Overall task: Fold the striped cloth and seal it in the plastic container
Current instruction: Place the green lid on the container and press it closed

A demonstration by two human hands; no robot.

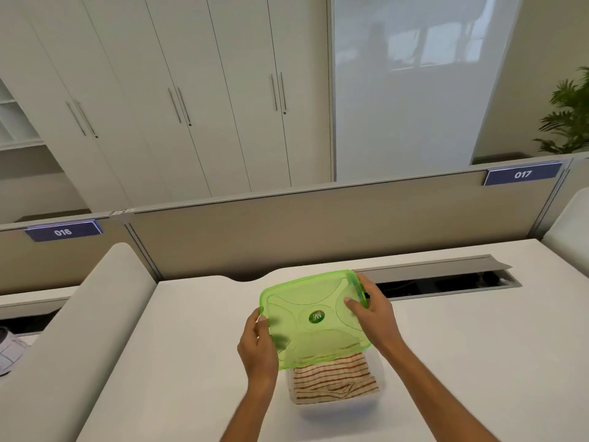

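The folded striped cloth (334, 378), cream with brown stripes, lies inside a clear plastic container (338, 409) on the white desk. Above the container's far half I hold a translucent green lid (306, 314), tilted towards me. My left hand (258, 349) grips the lid's left edge, thumb on top. My right hand (371, 309) grips its right edge beside a green clip, thumb lying across the top. The lid covers the far part of the cloth and container.
The white desk (191, 362) runs between rounded side dividers (105, 314). An open cable tray (446, 280) cuts the desk just behind my right hand. A beige partition (318, 224) closes the back. A shoe (9, 349) shows at the far left.
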